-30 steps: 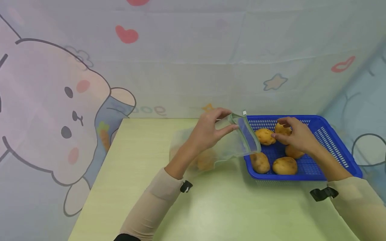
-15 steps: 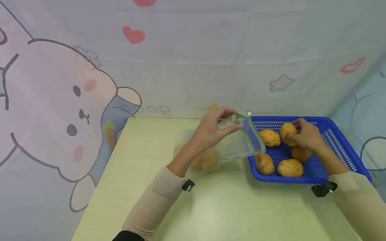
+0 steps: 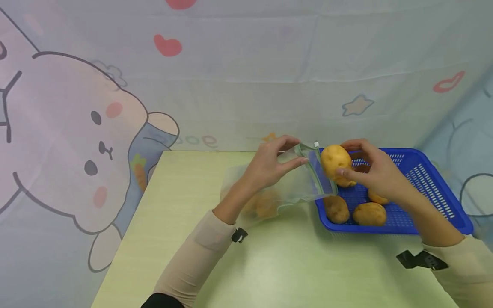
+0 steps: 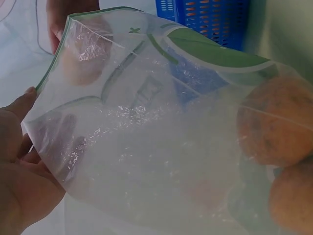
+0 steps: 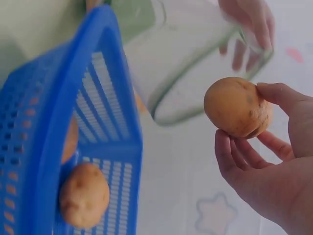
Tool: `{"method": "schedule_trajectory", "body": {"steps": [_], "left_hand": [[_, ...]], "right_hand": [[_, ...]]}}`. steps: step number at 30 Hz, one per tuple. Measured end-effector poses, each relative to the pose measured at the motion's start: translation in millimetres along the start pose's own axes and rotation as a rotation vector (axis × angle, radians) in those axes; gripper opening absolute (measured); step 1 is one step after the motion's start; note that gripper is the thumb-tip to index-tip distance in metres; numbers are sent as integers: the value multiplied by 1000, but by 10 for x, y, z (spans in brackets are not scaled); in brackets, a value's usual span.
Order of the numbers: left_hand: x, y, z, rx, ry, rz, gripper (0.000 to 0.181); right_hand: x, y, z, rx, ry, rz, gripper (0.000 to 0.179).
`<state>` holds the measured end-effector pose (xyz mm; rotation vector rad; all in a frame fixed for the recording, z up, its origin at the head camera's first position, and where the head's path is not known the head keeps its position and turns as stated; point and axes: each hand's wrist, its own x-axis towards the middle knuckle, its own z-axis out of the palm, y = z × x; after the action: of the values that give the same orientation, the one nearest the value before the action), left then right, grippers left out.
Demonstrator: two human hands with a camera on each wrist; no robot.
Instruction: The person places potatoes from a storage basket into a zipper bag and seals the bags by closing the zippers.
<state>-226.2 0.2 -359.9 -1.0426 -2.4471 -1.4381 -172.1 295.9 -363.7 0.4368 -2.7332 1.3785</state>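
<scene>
My left hand holds a clear, green-edged zip bag near its mouth, which gapes toward the right. Inside, low in the bag, potatoes show through the plastic in the left wrist view. Between thumb and fingertips my right hand grips a yellow potato, raised right at the bag's mouth. In the right wrist view this potato overlaps the bag's green rim. Below the right hand is a blue basket with several more potatoes, among them one at the front.
Bag and basket share a pale yellow-green table, the basket at its right side. Behind rises a printed cloth with a bear, hearts and a star. A dark cable curves at the far right.
My right hand has taken hold of a potato in the basket, lifted it and carried it left to the bag's mouth. The left hand keeps its hold on the bag.
</scene>
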Motion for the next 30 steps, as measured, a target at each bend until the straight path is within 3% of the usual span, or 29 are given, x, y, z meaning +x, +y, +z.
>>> {"method": "schedule_trajectory", "body": {"steps": [11,18,21,25,30], "left_hand": [[29,1,-21,-13,-62,8,47],[32,-11,-33,12,-95,113,39],[28,-3,-35,10,-99,108,36],[22,2,-40,2,-104,75,36],[11,-41,-27,-11,-91,84,32]], "right_hand": [[99,-5,399,14,-113,-136,58],[170,1,489,76,-203,-94,51],[170,5,510,128,-219,-74,49],[103,31,490,120,-156,-80,43],[-63,179,390,-9,33,-63,23]]}}
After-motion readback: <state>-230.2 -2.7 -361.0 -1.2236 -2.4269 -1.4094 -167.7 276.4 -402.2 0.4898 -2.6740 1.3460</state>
